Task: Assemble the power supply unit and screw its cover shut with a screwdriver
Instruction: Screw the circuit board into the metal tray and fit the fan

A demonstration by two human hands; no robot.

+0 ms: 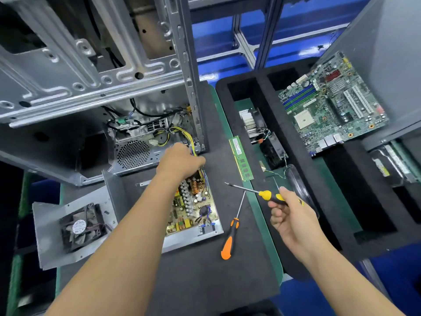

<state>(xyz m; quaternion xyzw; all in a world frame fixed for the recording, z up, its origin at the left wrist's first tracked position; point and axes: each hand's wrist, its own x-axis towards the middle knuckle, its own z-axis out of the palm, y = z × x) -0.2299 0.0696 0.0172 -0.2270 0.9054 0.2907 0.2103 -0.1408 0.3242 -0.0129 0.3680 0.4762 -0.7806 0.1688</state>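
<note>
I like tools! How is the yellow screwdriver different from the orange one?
The yellow screwdriver is gripped in the right hand, lifted; the orange screwdriver lies on the mat, untouched. The handles are yellow-and-black versus orange-and-black. Both have thin metal shafts, which cross in this view.

Screwdrivers, two: one yellow-and-black [271, 195], one orange-and-black [230, 239]. Hands, two: left [180, 161], right [290, 214]. Computer cases, one [91, 71], open-sided. Power supply boards, one [193, 208], seated in one metal tray [218, 231]. Metal covers, one [50, 236], carrying one fan [83, 226]. Yellow-wire bundles, one [186, 137]. RAM sticks, one [241, 158]. Motherboards, one [332, 106]. Heatsinks, one [250, 123], with one cooler fan [274, 149] beside it. Hard drives, one [394, 165], partly cut off at the frame's edge. Clear round dishes, one [300, 185]. Black foam mats, one [205, 270]; black foam trays, one [250, 92].
</note>
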